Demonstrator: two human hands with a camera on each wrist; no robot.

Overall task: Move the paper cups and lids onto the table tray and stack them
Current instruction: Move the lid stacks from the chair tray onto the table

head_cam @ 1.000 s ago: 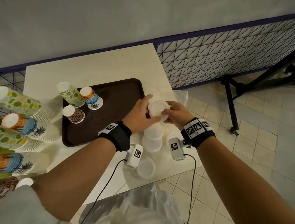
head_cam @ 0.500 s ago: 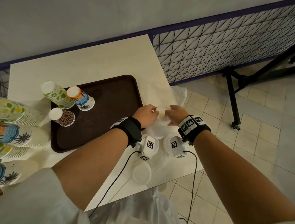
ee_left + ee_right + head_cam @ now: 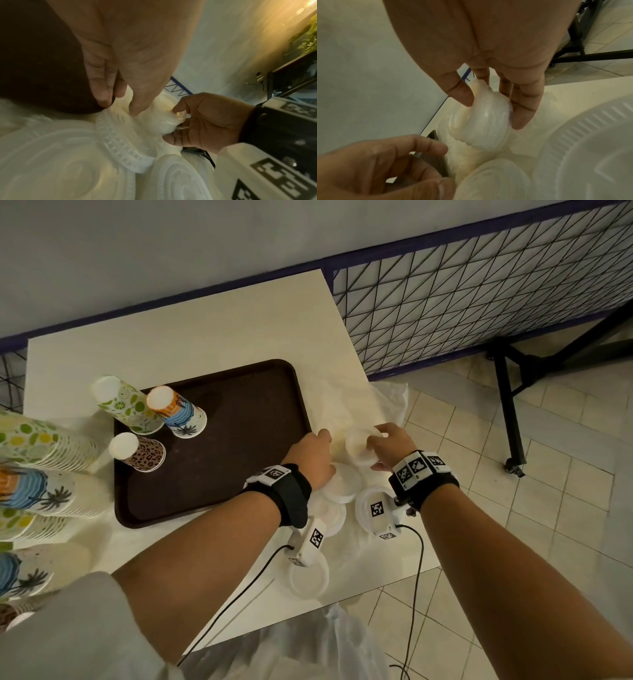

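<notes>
While the right hand (image 3: 496,56) pinches a small lid stack (image 3: 481,121) above the table (image 3: 191,337), the left hand (image 3: 310,455) fingers curl onto a lid (image 3: 120,142) beside the tray (image 3: 239,440).

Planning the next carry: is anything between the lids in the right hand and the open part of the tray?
Only the left hand, at the tray's near-right edge, lies between the right hand's lid stack and the tray. The three cups stand on the tray's far-left side, off that path.
</notes>
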